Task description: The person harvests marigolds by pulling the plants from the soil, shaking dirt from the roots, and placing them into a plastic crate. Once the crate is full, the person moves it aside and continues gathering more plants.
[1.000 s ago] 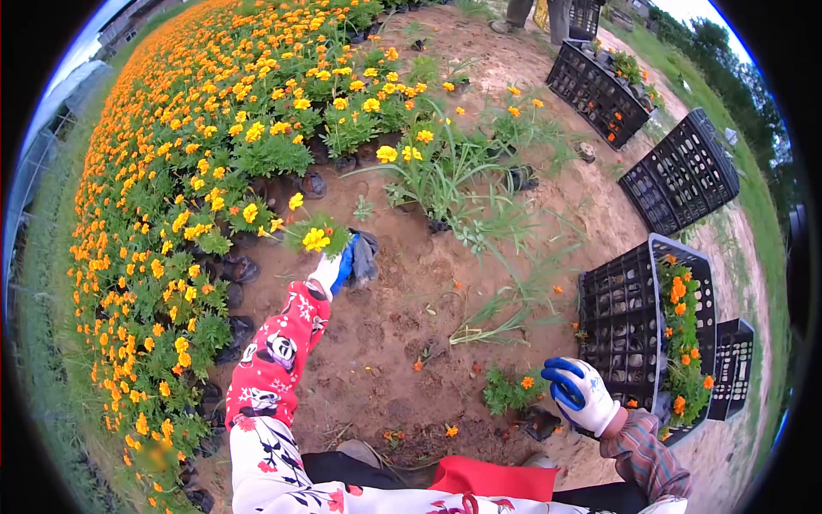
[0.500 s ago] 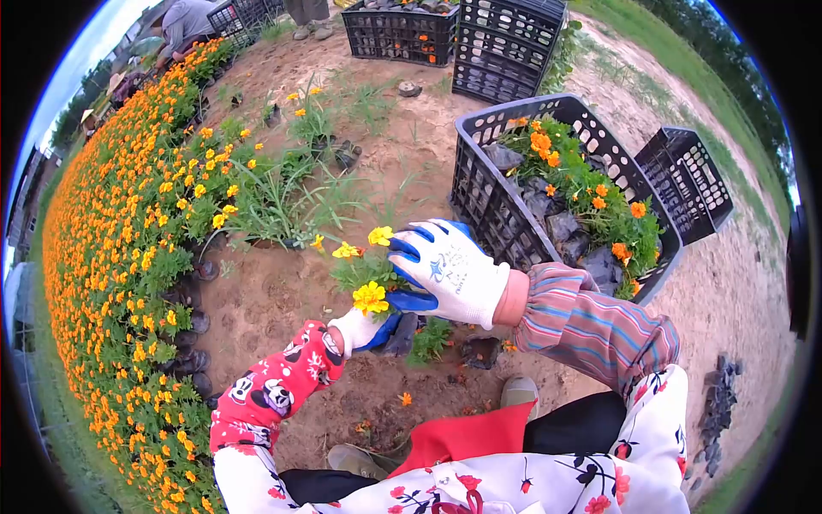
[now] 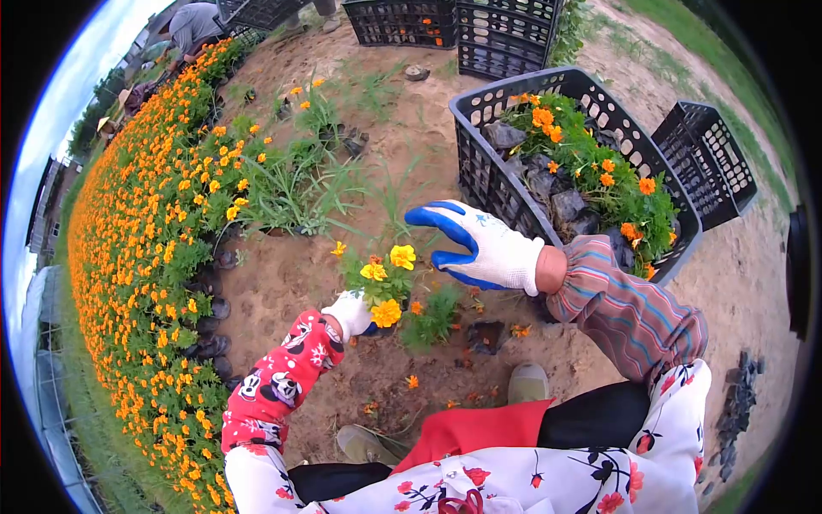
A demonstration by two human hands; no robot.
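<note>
My left hand, in a white and blue glove, is closed around the lower part of a marigold plant with several yellow blooms. The flowers and leaves hide most of its fingers and the plant's base. My right hand, gloved alike, hovers to the right of the blooms, thumb and fingers spread, with nothing in it. Just below the plant, a leafy green seedling stands on the soil. A small black pot sits to its right.
A black crate of potted marigolds in dark bags stands at my right. More crates are farther back. Dense rows of orange marigolds run along the left. Scraps of black plastic lie far right; a bent-over person is top left.
My right hand has drawn away from the marigold to the right and its fingers have spread. My left hand still holds the plant, now slightly lower in view.
</note>
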